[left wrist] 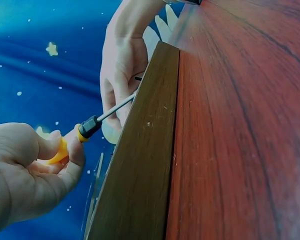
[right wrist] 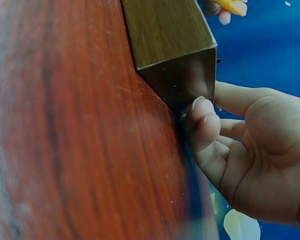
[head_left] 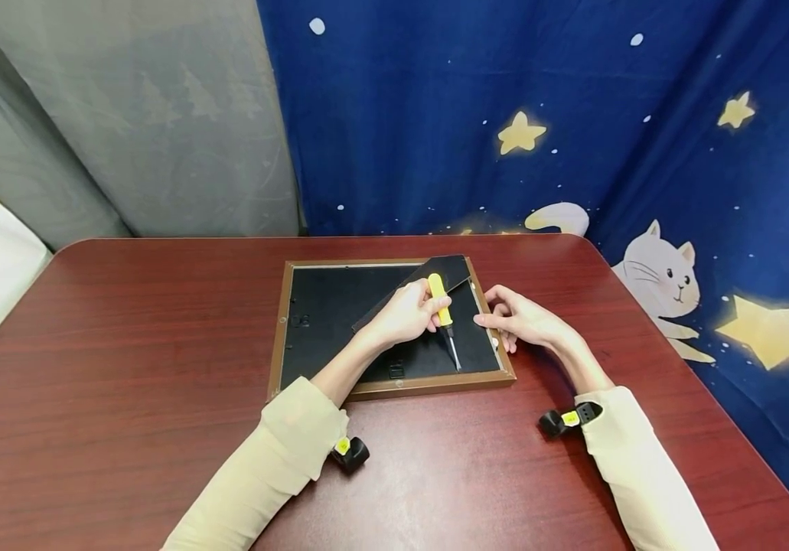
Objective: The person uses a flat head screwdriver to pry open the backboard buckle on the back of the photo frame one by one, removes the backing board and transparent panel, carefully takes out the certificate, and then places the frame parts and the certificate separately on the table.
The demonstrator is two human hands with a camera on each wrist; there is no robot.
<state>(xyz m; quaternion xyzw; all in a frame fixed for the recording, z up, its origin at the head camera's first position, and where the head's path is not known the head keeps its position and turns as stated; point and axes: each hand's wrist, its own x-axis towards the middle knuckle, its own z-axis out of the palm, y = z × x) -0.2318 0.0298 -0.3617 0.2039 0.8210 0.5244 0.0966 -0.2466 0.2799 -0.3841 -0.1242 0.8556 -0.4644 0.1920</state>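
Note:
A picture frame point(head_left: 394, 389) with a brown wooden border lies face down, its black backing board point(head_left: 325, 295) uppermost. My left hand point(head_left: 404, 312) grips a screwdriver point(head_left: 438, 288) by its yellow handle above the board. The metal shaft slants down, with its tip near the board's lower right part; in the left wrist view the frame's side point(left wrist: 145, 145) hides the tip. My right hand point(head_left: 521, 316) holds the frame's right edge, thumb over the top and curled fingers point(right wrist: 202, 120) against the outer side. Partly behind my left hand, a black stand flap point(head_left: 451, 268) lies slantwise across the backing.
The frame rests on a reddish-brown wooden table point(head_left: 125, 367), near its far edge. Behind hang a grey curtain point(head_left: 180, 115) and a blue curtain point(head_left: 435, 115) with stars and a cat. Small black cameras sit at both wrists.

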